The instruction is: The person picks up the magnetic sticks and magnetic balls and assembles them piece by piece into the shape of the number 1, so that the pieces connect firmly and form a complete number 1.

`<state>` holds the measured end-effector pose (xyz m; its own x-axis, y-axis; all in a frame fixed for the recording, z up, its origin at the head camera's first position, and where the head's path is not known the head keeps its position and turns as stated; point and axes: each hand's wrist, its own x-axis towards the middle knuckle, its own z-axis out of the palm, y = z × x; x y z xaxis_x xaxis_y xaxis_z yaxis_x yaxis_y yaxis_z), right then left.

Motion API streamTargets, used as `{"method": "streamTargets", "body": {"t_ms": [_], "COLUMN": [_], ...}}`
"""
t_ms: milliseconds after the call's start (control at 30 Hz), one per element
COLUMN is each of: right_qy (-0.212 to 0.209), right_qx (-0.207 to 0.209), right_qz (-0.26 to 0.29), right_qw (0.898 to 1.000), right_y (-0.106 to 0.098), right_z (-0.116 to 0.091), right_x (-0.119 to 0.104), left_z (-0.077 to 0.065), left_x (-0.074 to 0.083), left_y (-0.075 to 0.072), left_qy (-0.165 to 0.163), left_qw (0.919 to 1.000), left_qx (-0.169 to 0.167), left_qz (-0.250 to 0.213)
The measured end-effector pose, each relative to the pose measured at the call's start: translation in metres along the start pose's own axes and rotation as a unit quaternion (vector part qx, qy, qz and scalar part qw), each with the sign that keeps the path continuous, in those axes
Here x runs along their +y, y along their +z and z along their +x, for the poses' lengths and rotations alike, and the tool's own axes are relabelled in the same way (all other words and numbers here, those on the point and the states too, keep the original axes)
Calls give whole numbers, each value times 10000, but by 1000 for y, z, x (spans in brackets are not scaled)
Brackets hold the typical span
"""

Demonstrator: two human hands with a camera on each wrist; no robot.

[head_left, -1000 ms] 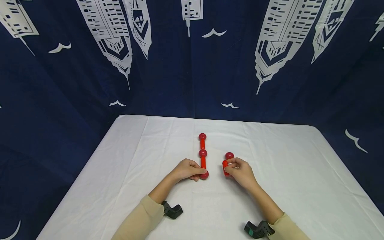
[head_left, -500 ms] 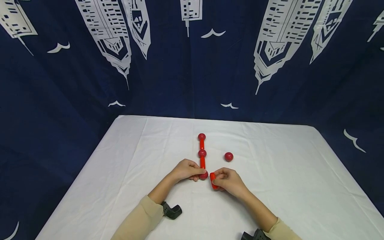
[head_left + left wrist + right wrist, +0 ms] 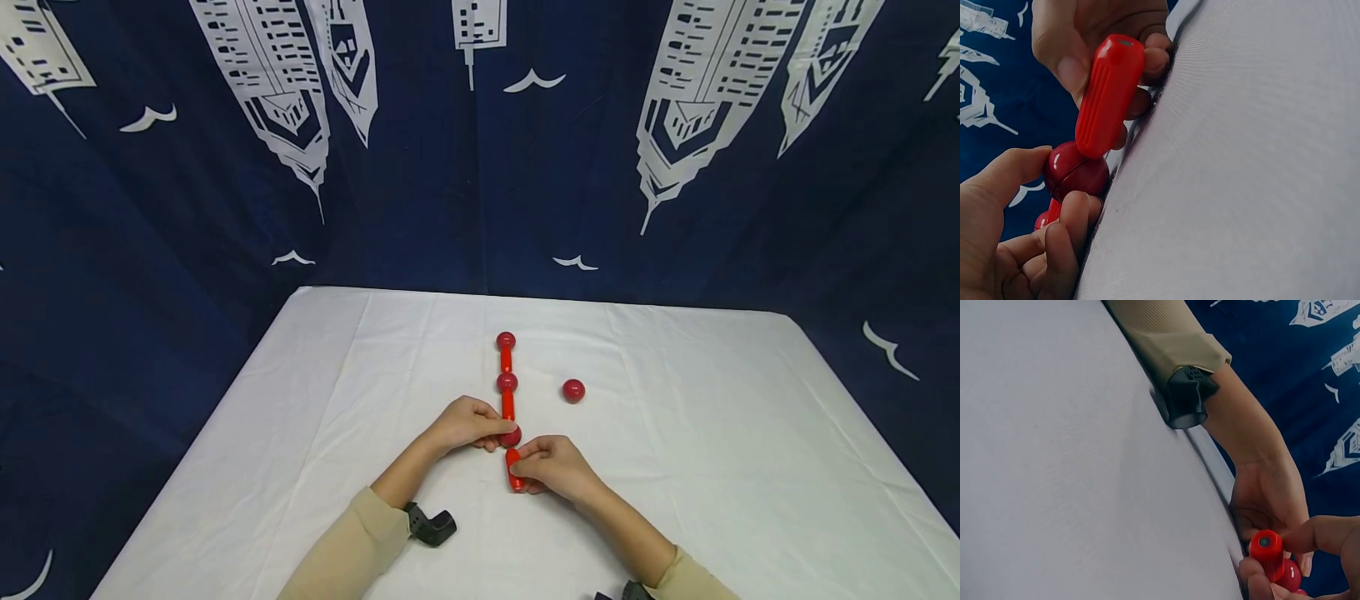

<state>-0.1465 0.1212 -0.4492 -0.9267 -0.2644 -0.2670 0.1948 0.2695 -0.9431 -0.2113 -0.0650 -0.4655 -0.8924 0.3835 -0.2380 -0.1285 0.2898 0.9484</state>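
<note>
A straight chain of red balls and red rods (image 3: 507, 360) lies on the white cloth, pointing away from me. My left hand (image 3: 465, 423) pinches its nearest ball (image 3: 511, 437) between thumb and fingers. Between thumb and fingers of my right hand (image 3: 558, 468) is another ribbed red rod (image 3: 514, 475), with a grey disc in its end. It stands just on the near side of that ball, almost in line with the chain. In the left wrist view the rod (image 3: 1110, 94) has its far end right at the ball (image 3: 1072, 175).
One loose red ball (image 3: 573, 391) lies to the right of the chain. The white-covered table (image 3: 750, 433) ends at the back against a dark blue curtain (image 3: 480, 183) printed with white buildings and birds. A black wrist camera (image 3: 431, 527) sits by the left sleeve.
My right hand has carried the rod leftward and toward me, from beside the loose ball to the chain's near end. The left hand keeps its place on the ball.
</note>
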Motion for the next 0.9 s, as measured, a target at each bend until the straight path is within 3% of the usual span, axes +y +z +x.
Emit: {"method": "streamTargets", "body": {"t_ms": [333, 567, 733, 900], "right_qy": [74, -33, -103, -165], "right_qx": [392, 575, 619, 584], "right_qz": [49, -13, -48, -127], "right_qw": [9992, 9983, 9980, 9981], "right_y": [7, 8, 8, 6], "right_z": [5, 5, 4, 4], "right_x": [-1, 0, 1, 2], "left_z": [2, -11, -23, -28], "left_x": [-3, 3, 3, 3], "left_y": [1, 5, 11, 17], "left_qy": [-14, -183, -447, -437], "left_qw": [9999, 9981, 9989, 9988], "left_qx": [-27, 472, 30, -207], "left_qz": [-139, 354, 161, -85]}}
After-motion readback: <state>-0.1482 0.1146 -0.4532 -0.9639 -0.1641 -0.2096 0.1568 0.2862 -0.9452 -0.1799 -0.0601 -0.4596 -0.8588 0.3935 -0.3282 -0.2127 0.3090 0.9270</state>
